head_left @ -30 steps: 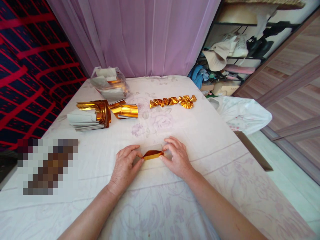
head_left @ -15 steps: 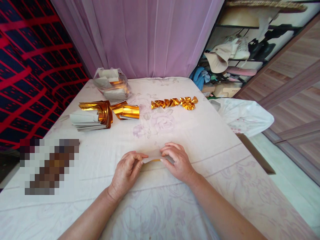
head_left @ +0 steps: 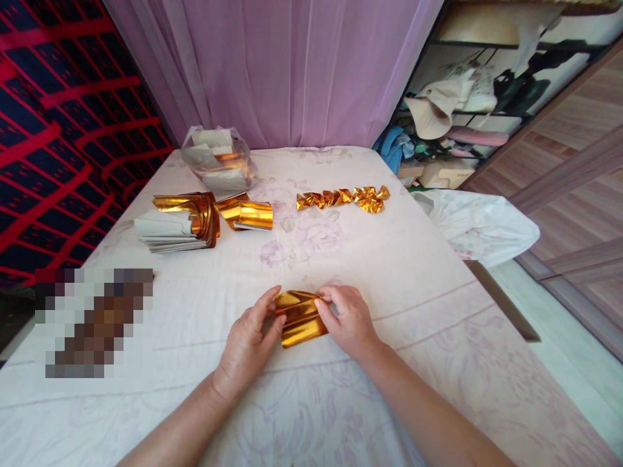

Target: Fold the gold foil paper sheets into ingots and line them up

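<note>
A creased sheet of shiny gold foil paper (head_left: pixel 302 319) spans the gap between my hands, gold face toward me. My left hand (head_left: pixel 253 327) grips its left edge between thumb and fingers. At the right edge, my right hand (head_left: pixel 349 319) pinches the foil with thumb and fingertips. Further back lies a row of twisted gold foil pieces (head_left: pixel 341 198). To the left of that row are loose curled gold foil sheets (head_left: pixel 250 214) and a folded stack of white-backed gold foil sheets (head_left: pixel 170 224).
A clear plastic bag (head_left: pixel 217 159) of more foil sheets stands at the back left. A blurred-out item (head_left: pixel 100 324) lies at the left of the cloth-covered table (head_left: pixel 209 402). Beyond the right edge are a white bag (head_left: pixel 496 224) and a shelf holding shoes and a cap (head_left: pixel 431 110).
The foil sheet was a narrow strip with its pale side showing; now its broad gold face is turned up. My fingers have shifted their hold along its edges.
</note>
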### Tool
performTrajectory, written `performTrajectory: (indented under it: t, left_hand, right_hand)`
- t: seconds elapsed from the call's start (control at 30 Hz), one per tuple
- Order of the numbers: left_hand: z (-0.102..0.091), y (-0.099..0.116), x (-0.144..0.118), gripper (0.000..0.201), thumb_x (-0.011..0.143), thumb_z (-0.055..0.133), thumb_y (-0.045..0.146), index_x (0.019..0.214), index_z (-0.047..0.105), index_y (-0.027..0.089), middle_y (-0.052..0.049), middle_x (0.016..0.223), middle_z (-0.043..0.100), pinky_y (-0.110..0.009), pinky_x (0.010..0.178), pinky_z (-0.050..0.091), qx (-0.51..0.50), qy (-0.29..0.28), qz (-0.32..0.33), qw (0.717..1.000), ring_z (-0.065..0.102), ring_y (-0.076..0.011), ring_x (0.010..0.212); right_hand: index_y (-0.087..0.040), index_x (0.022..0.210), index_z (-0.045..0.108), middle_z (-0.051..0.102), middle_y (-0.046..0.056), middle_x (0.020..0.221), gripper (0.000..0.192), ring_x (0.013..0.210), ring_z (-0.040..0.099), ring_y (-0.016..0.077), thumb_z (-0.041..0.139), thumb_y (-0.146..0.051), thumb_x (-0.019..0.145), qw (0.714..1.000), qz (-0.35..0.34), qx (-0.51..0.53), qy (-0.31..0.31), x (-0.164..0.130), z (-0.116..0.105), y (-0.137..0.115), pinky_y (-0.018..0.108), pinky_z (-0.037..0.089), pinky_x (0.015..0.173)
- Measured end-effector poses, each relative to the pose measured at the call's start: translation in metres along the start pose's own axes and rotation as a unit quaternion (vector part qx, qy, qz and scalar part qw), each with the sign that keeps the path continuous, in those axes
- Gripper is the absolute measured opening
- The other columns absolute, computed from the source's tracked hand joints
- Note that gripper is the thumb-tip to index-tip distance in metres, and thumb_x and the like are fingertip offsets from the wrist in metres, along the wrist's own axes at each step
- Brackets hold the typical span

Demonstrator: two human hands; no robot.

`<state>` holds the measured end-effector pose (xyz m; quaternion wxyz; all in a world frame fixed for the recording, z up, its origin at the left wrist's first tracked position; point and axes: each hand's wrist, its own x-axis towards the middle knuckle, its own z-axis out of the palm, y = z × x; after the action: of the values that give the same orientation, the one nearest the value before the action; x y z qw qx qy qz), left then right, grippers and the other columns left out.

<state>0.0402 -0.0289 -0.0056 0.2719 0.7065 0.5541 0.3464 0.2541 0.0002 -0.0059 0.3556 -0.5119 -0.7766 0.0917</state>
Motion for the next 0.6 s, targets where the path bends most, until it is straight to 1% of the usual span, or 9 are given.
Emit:
performTrajectory:
  t: [0.07,0.1,0.17,0.23,0.3,0.33,0.43,0.5,0.6]
  left_hand:
    - [-0.002,0.000,0.002,0.050,0.091,0.054,0.025,0.139,0.042,0.026,-0.009,0.120,0.065,-0.041,0.093,0.053,0.083,0.040,0.042,0.995,0.063,-0.0229,0.110]
    - [-0.003,0.001,0.002,0.049,0.091,0.055,0.024,0.139,0.044,0.025,-0.012,0.130,0.059,-0.043,0.097,0.051,0.113,0.061,0.064,0.990,0.058,-0.0253,0.119]
    - [-0.005,0.006,0.002,0.042,0.091,0.055,0.022,0.133,0.050,0.023,-0.014,0.141,0.050,-0.046,0.100,0.047,0.162,0.084,0.108,0.977,0.051,-0.0281,0.127]
    - [-0.006,0.012,0.000,0.032,0.093,0.053,0.020,0.125,0.058,0.022,-0.013,0.137,0.056,-0.046,0.101,0.044,0.197,0.058,0.167,0.964,0.051,-0.0280,0.126]
    - [-0.004,0.016,-0.002,0.029,0.095,0.051,0.022,0.122,0.060,0.021,-0.010,0.129,0.064,-0.047,0.103,0.041,0.213,-0.001,0.212,0.954,0.053,-0.0273,0.124]
    - [-0.002,0.017,-0.003,0.030,0.096,0.050,0.025,0.124,0.060,0.020,-0.009,0.127,0.066,-0.048,0.104,0.039,0.218,-0.033,0.219,0.951,0.054,-0.0273,0.124]
    - [0.003,0.017,-0.005,0.039,0.095,0.053,0.036,0.129,0.058,0.019,-0.010,0.128,0.065,-0.051,0.108,0.034,0.229,-0.096,0.196,0.949,0.054,-0.0290,0.125]
    - [0.005,0.015,-0.005,0.043,0.093,0.055,0.040,0.130,0.058,0.018,-0.011,0.130,0.064,-0.053,0.109,0.032,0.234,-0.110,0.180,0.949,0.054,-0.0299,0.125]
    - [0.006,0.015,-0.005,0.043,0.093,0.055,0.038,0.130,0.058,0.018,-0.012,0.131,0.064,-0.054,0.110,0.030,0.237,-0.109,0.172,0.950,0.054,-0.0301,0.125]
  right_hand:
    - [-0.022,0.091,0.061,0.071,0.002,0.079,0.012,0.076,0.064,0.0202,0.049,-0.023,0.092,0.999,-0.007,-0.045,0.000,0.001,0.004,0.003,0.035,0.044,0.078]
    - [-0.022,0.090,0.061,0.071,0.002,0.079,0.012,0.076,0.064,0.0204,0.050,-0.022,0.091,0.998,-0.004,-0.057,-0.003,0.002,0.005,0.003,0.035,0.042,0.078]
    - [-0.022,0.089,0.061,0.071,0.002,0.079,0.011,0.076,0.064,0.0205,0.050,-0.020,0.091,0.998,0.007,-0.068,-0.009,0.002,0.006,0.004,0.035,0.040,0.077]
    - [-0.021,0.090,0.061,0.071,0.002,0.078,0.011,0.076,0.064,0.0207,0.050,-0.019,0.091,0.998,0.012,-0.068,-0.012,0.002,0.007,0.004,0.035,0.039,0.076]
    - [-0.021,0.091,0.060,0.070,0.002,0.079,0.011,0.076,0.064,0.0205,0.050,-0.019,0.092,0.998,0.013,-0.065,-0.012,0.002,0.007,0.003,0.035,0.039,0.076]
    - [-0.021,0.091,0.060,0.070,0.002,0.079,0.011,0.076,0.064,0.0205,0.050,-0.020,0.092,0.998,0.013,-0.065,-0.012,0.002,0.007,0.003,0.035,0.039,0.076]
    - [-0.022,0.091,0.060,0.070,0.002,0.080,0.010,0.077,0.063,0.0205,0.050,-0.020,0.091,0.997,0.015,-0.071,-0.015,0.001,0.008,0.002,0.035,0.039,0.077]
    - [-0.021,0.094,0.060,0.070,0.003,0.083,0.010,0.079,0.063,0.0213,0.051,-0.020,0.089,0.997,0.021,-0.074,-0.012,0.001,0.007,0.003,0.036,0.040,0.077]
    - [-0.020,0.095,0.061,0.070,0.005,0.088,0.014,0.084,0.062,0.0225,0.049,-0.017,0.088,0.997,0.029,-0.073,0.009,0.002,0.001,0.005,0.037,0.043,0.079]
